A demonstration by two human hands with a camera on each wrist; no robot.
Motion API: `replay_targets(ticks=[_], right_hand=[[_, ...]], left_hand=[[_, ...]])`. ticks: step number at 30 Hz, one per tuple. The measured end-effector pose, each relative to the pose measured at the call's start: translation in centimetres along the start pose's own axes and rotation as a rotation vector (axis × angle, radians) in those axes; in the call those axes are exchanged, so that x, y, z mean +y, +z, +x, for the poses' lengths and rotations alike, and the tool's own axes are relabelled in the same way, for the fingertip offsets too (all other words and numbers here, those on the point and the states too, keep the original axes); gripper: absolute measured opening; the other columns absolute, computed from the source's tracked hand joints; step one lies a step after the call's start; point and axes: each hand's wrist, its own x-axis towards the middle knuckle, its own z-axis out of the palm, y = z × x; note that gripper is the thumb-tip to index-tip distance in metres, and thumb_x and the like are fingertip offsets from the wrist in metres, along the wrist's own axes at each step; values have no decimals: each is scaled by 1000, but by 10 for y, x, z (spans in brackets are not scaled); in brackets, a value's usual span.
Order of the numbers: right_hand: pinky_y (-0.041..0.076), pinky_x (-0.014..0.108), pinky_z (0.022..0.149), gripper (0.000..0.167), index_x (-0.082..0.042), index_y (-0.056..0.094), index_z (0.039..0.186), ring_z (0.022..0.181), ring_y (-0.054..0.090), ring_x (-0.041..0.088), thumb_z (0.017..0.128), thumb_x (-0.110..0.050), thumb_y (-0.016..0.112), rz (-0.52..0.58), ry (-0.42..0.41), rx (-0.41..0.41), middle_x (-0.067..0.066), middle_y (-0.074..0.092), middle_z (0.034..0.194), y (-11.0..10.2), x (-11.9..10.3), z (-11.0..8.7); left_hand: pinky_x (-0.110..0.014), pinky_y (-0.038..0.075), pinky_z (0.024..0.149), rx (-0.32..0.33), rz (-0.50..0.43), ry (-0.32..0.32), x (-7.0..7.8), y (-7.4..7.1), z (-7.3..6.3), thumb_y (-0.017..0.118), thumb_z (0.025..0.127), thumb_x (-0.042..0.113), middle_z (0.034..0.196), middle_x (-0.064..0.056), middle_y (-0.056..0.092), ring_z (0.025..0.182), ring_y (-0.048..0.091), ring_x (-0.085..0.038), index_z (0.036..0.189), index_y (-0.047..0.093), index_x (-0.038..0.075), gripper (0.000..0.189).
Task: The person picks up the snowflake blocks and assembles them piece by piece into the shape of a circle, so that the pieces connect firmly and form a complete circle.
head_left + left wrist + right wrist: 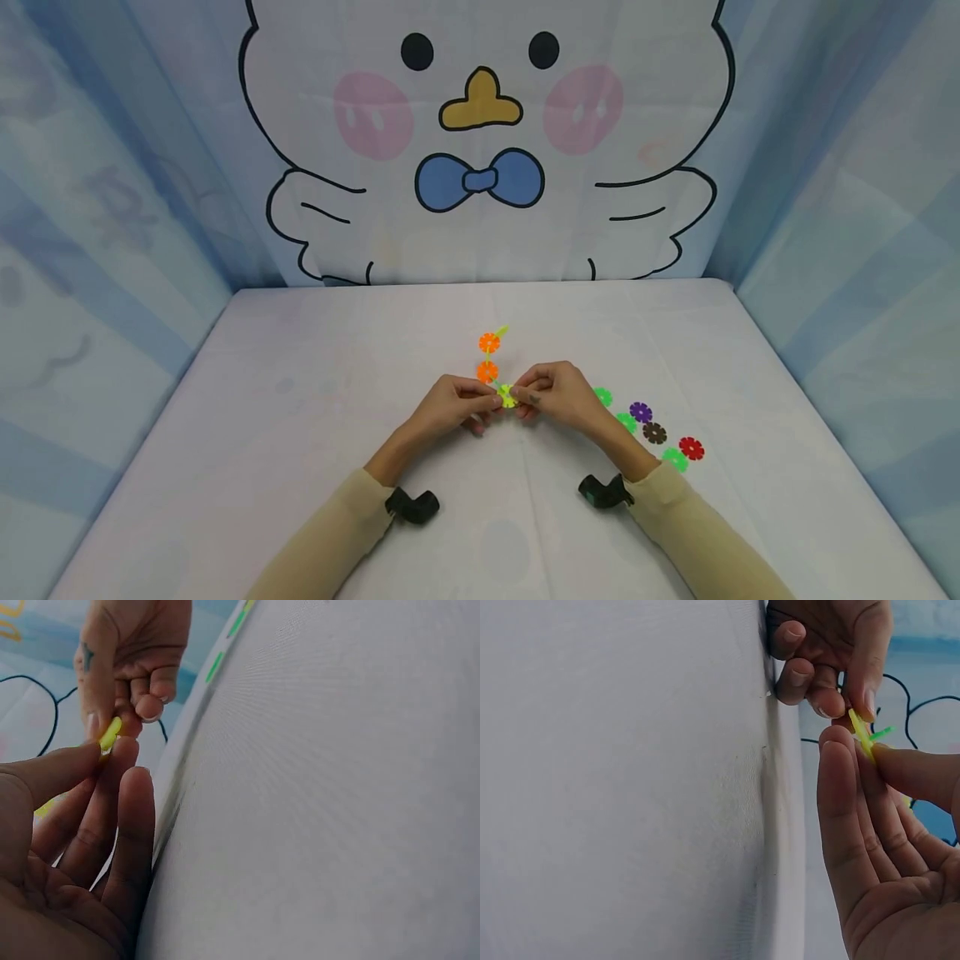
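Note:
Both hands meet over the middle of the table around a yellow snowflake disc (507,396). My left hand (459,402) pinches its left edge between thumb and fingers, and my right hand (557,395) pinches its right edge. Seen nearly edge-on in the right wrist view, the yellow disc (862,736) has a green disc (883,734) jutting from its side. Beyond the hands a chain runs away from me: an orange disc (487,371), another orange disc (489,342), and a yellow-green disc (502,331) at the far end. Fingers partly cover the joint nearest me.
Right of the right hand lie loose discs: several green ones (675,458), a purple one (641,412), a brown one (655,432) and a red one (692,448). The right forearm passes close to them. A white cloth covers the table (300,467); printed curtains (480,242) surround it.

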Motion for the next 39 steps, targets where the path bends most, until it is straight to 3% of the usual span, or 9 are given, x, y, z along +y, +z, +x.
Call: replay_targets(ticks=[5, 9, 13, 22, 31, 36, 39], right_hand=[[63, 29, 69, 13, -5, 77, 100, 69, 76, 20, 100, -18, 75, -69, -44, -3, 8, 80, 80, 1, -3, 0], [59, 29, 67, 13, -9, 78, 101, 72, 74, 20, 101, -22, 74, -152, -94, -15, 7, 80, 83, -10, -2, -4], [59, 30, 66, 14, -8, 78, 104, 73, 73, 21, 101, -21, 75, -251, -112, -9, 7, 79, 86, -36, 3, -11], [52, 25, 67, 16, -12, 80, 105, 79, 64, 13, 96, -25, 80, -548, -85, 100, 1, 74, 92, -96, 27, -31], [52, 28, 68, 32, -9, 79, 107, 87, 61, 18, 88, -33, 88, -583, 44, 37, 4, 70, 96, -107, 37, -40], [52, 27, 66, 26, -7, 78, 101, 83, 61, 18, 89, -27, 87, -567, 50, 41, 7, 71, 97, -105, 36, -40], [52, 27, 68, 27, -4, 75, 105, 83, 61, 17, 90, -24, 86, -564, 46, 44, 8, 70, 97, -104, 35, -40]], left_hand=[[-23, 58, 59, 20, 2, 4, -1, -2, -1, 75, 99, 16, 96, -15, 82, 65, 65, -10, 109, 79, -3, 22], [-22, 58, 58, 31, -7, -5, -2, -1, 0, 77, 98, 17, 95, -13, 82, 64, 64, -10, 109, 79, -2, 22], [-22, 58, 59, 31, -30, -20, -3, 1, 3, 78, 97, 17, 96, -14, 82, 67, 64, -10, 109, 79, -1, 22], [-22, 58, 59, 41, -45, -23, -3, 0, 2, 79, 96, 16, 97, -15, 82, 70, 64, -11, 109, 79, -2, 22], [-22, 58, 59, 45, -43, -28, -3, -2, 1, 79, 96, 16, 95, -14, 82, 69, 64, -11, 109, 79, -1, 21], [-22, 59, 59, 47, -48, -31, -2, -1, 1, 79, 96, 16, 95, -13, 82, 70, 65, -11, 109, 79, -1, 21], [-23, 60, 61, 47, -59, -34, -2, -1, 2, 78, 96, 16, 96, -14, 82, 71, 67, -11, 109, 79, -2, 22]])
